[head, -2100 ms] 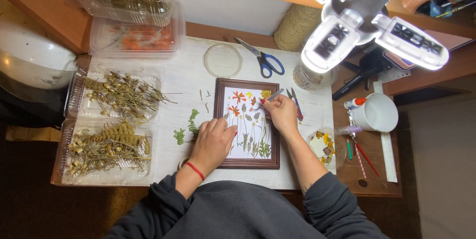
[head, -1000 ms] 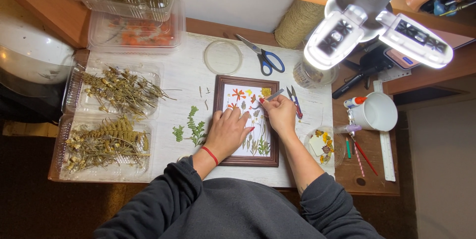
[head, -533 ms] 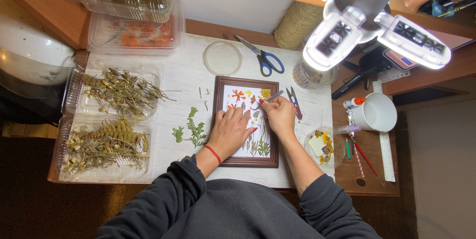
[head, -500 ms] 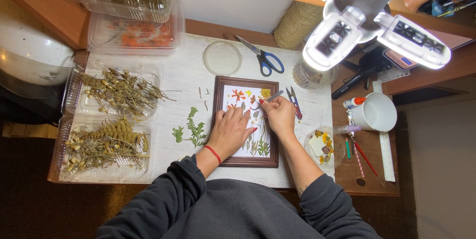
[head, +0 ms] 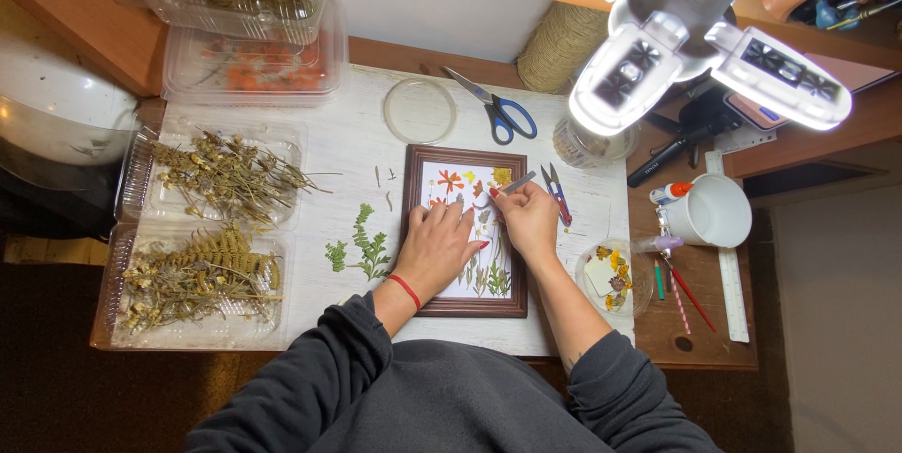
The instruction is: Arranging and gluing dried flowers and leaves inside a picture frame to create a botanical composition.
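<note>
Left hand (head: 440, 248) flat on the brown wooden picture frame (head: 465, 229), fingers spread over white backing set with pressed flowers. Right hand (head: 528, 217) beside it on the frame's far half, pinching slim metal tweezers (head: 516, 183) – tips angled toward the upper right corner. Just right of that hand, small red-handled snips (head: 554, 194). Beyond both hands, blue-handled scissors (head: 500, 110) and a round clear lid (head: 419, 110). Left of the left hand, green fern sprigs (head: 365, 244) – further out, clear plastic trays of dried plants (head: 209, 232).
</note>
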